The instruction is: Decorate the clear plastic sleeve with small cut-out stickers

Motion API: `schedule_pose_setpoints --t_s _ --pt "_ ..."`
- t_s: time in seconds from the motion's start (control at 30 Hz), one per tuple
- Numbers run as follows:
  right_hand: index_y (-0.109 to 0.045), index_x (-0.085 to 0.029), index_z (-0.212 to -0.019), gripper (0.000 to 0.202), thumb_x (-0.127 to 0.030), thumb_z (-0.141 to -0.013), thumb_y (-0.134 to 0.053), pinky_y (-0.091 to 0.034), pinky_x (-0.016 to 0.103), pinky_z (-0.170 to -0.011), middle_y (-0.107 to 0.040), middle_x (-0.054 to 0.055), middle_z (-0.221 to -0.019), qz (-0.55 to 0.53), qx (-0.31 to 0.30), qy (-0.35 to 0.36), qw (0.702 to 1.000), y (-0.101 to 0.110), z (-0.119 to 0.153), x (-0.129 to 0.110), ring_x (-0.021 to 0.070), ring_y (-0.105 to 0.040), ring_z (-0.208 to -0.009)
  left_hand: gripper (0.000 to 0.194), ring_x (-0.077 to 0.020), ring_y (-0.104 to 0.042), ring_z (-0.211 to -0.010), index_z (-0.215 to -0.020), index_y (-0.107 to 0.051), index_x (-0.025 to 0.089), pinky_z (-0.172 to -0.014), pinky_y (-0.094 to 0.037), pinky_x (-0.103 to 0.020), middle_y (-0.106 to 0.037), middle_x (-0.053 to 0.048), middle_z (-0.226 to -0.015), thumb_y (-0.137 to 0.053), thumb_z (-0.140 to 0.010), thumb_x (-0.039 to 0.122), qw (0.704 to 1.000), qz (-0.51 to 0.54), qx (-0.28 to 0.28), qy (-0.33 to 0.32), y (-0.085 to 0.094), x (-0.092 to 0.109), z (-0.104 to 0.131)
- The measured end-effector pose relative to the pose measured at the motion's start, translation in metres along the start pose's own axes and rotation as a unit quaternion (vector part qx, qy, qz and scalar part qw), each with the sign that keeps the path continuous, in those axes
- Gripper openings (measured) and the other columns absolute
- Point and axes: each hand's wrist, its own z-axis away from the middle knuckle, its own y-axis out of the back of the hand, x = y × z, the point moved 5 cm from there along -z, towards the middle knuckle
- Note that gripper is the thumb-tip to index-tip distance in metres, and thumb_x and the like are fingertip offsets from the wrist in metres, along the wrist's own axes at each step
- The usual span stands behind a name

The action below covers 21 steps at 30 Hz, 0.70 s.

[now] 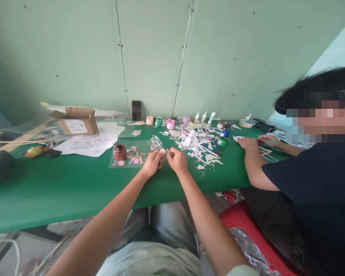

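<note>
While coloured scraps (137, 154) lie loose, apparently unused, left hand (152, 163) clamps fingers on speckled piece (156, 143); right hand (178, 159) fingers together, contents unclear

The person wears a pale grey-green top (149, 260), its light cloth gathered into soft creases across the front, with a short sleeve (241, 270) of the same washed-out tint ending in a plain edge on the right arm. Below it are jeans (172, 220) in grey-blue denim, faded to a paler, cloudy patch over the thighs and darker toward the inner seams. Both forearms (103, 216) are bare and slender, as are the left hand (153, 163) and the right hand (177, 159).
</note>
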Motion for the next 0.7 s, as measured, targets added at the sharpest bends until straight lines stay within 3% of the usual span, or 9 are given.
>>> schedule_pose_setpoints --t_s 0.3,0.7 --pt "-0.063 -0.022 -0.074 0.020 -0.022 -0.092 -0.057 -0.028 0.027 -0.059 -0.070 0.004 -0.075 0.118 -0.064 0.003 0.991 -0.010 -0.003 -0.005 0.0182 -0.061 -0.071 0.026 -0.0116 -0.063 -0.069 -0.108 -0.065 0.013 -0.060 -0.056 -0.026 -0.067 -0.003 -0.092 -0.061 -0.098 0.037 1.000 0.019 0.001 0.004 0.001 -0.003 -0.001" --pt "-0.069 -0.021 -0.091 0.016 -0.019 -0.096 -0.054 -0.032 0.026 -0.062 -0.074 0.006 -0.087 0.166 -0.095 0.004 0.982 -0.011 -0.003 -0.010 0.0196 -0.066 -0.080 0.026 -0.0113 -0.063 -0.068 -0.108 -0.065 0.013 -0.059 -0.056 -0.026 -0.067 -0.003 -0.091 -0.060 -0.098 0.037 0.997 0.068 -0.028 0.034 0.000 0.003 0.001"
